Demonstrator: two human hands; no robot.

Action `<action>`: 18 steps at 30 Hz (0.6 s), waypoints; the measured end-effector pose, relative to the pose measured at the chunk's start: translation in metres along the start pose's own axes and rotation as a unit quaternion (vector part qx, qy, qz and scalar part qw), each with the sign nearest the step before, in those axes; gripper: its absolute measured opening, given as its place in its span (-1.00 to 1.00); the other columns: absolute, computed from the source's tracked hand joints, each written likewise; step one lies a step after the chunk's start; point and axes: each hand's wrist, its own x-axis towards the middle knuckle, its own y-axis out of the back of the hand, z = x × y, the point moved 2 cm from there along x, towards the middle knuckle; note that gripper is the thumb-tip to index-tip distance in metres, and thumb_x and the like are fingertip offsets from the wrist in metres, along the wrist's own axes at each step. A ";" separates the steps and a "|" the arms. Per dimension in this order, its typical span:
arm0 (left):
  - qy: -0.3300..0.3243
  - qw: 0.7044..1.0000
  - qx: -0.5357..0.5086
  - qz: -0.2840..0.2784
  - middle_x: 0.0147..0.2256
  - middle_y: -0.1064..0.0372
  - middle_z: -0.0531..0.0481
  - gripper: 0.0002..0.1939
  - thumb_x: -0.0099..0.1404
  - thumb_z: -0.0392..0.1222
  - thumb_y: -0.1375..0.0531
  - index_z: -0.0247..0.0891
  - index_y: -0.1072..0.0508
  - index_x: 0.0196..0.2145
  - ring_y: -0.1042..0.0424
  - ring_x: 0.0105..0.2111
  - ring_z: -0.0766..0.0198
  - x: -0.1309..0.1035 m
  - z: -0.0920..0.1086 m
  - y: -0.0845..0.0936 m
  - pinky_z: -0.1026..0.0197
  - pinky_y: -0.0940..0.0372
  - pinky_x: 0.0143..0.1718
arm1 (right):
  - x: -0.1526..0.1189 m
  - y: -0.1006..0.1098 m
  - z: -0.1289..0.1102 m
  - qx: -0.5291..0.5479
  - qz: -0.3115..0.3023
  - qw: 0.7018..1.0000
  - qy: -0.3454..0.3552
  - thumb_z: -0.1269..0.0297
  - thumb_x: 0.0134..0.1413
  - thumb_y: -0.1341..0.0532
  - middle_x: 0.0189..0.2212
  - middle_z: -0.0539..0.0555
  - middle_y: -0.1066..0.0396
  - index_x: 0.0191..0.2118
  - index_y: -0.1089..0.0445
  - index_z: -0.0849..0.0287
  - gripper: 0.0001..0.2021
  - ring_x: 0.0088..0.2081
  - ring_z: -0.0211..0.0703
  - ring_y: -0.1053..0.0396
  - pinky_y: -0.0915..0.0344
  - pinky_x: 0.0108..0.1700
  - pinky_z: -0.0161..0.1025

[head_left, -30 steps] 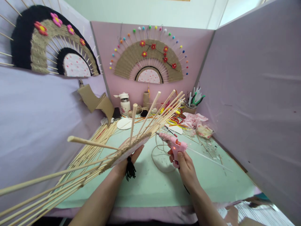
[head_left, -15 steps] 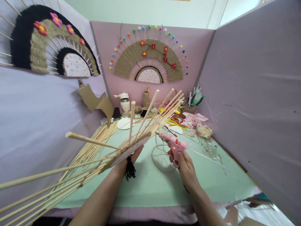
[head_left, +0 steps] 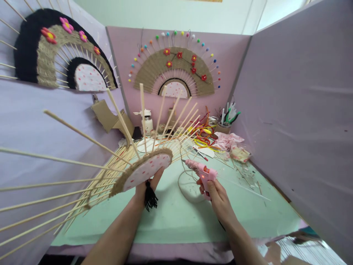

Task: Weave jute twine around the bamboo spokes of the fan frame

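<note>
A half-round fan frame [head_left: 149, 170] with a spotted white centre, a twine-wrapped rim and wooden sticks spreading outward is tilted in front of me. My left hand [head_left: 151, 183] grips it at its lower edge, the thumb on the spotted face and the other fingers hidden behind. From that edge hangs a black tassel [head_left: 150, 197]. My right hand [head_left: 213, 191] is wrapped round the handle of a pink hot glue gun [head_left: 202, 172], whose nozzle points left, a short way from the fan's right end. A loose strand of twine [head_left: 181, 150] hangs near the nozzle.
Bundled thin sticks [head_left: 110, 167] lie at the left of the green table [head_left: 176, 224]. At the back stand a white bottle [head_left: 148, 123], coloured pipe cleaners [head_left: 205, 140] and a tool holder [head_left: 223, 127]. Finished fans [head_left: 143, 71] hang on the partitions; pink cloth [head_left: 227, 140] lies right.
My left hand has turned the fan frame so its spotted face shows more and the sticks stand more upright. The glue gun has shifted only slightly left and down.
</note>
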 end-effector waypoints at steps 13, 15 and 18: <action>0.007 1.000 -0.022 -0.014 -0.50 -0.53 -0.02 -0.84 0.06 -0.09 -0.31 -0.23 -0.50 -0.47 -0.52 -0.54 0.15 0.004 0.025 0.000 0.13 -0.45 -0.41 | 0.028 0.168 0.071 -0.508 0.069 0.858 0.009 0.02 0.09 -0.02 -0.42 0.29 -0.46 -0.33 -0.44 0.22 -0.61 -0.34 0.15 -0.41 -0.29 -0.27 0.00; 0.014 0.999 -0.046 -0.014 -0.50 -0.52 -0.01 -0.83 0.07 -0.08 -0.31 -0.23 -0.49 -0.46 -0.51 -0.55 0.17 0.005 0.022 -0.002 0.13 -0.45 -0.45 | 0.027 0.183 0.091 -0.560 0.048 0.827 -0.024 0.08 0.07 -0.03 -0.41 0.34 -0.47 -0.32 -0.46 0.25 -0.63 -0.30 0.23 -0.42 -0.29 -0.21 0.05; 0.028 0.995 -0.097 0.002 -0.49 -0.51 0.01 -0.78 0.04 -0.06 -0.33 -0.25 -0.48 -0.44 -0.49 -0.58 0.19 0.008 0.015 -0.004 0.14 -0.44 -0.49 | 0.023 0.190 0.100 -0.606 0.055 0.791 -0.057 0.13 0.01 -0.10 -0.22 0.43 -0.46 -0.20 -0.48 0.29 -0.62 -0.18 0.35 -0.41 -0.29 -0.16 0.13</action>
